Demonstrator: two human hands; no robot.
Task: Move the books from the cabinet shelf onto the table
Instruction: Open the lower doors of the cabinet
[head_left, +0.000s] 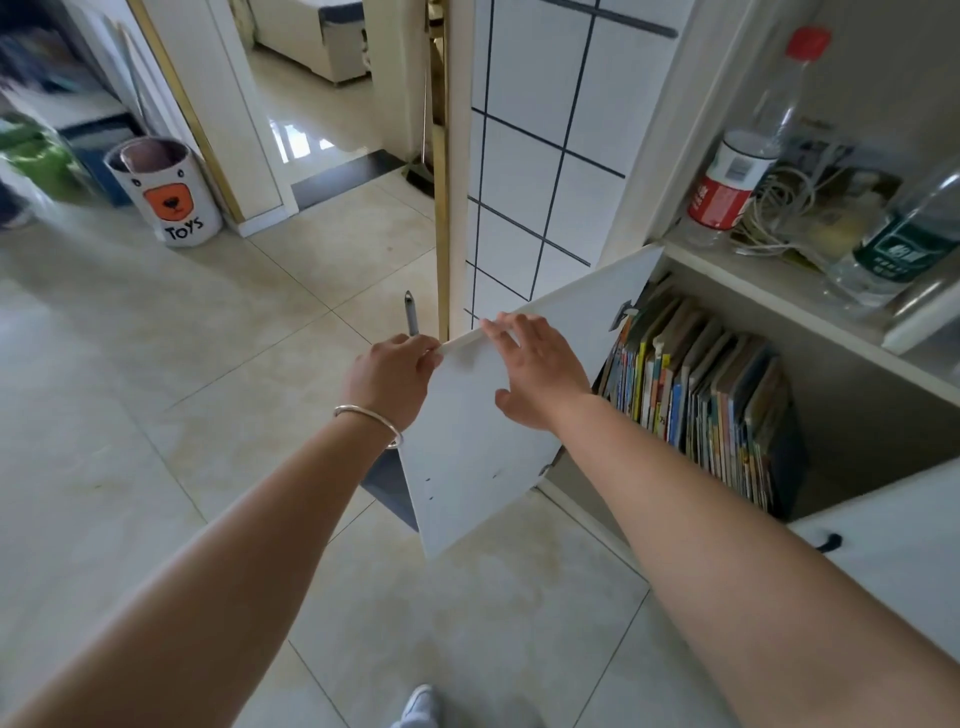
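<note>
Cabinet door (483, 415) at frame centre stands swung out, likely held so to clear access to the books (696, 400). Left hand (389, 382) grips the door's top corner, fingers curled over the edge. Right hand (535, 371) lies flat on the door's face, fingers straight, holding nothing. Books upright on the cabinet shelf, right of centre, none yet removed. Bottles (737, 171) stand on the shelf above. No surface in view; the row's far end hidden by the second door (893, 561)
</note>
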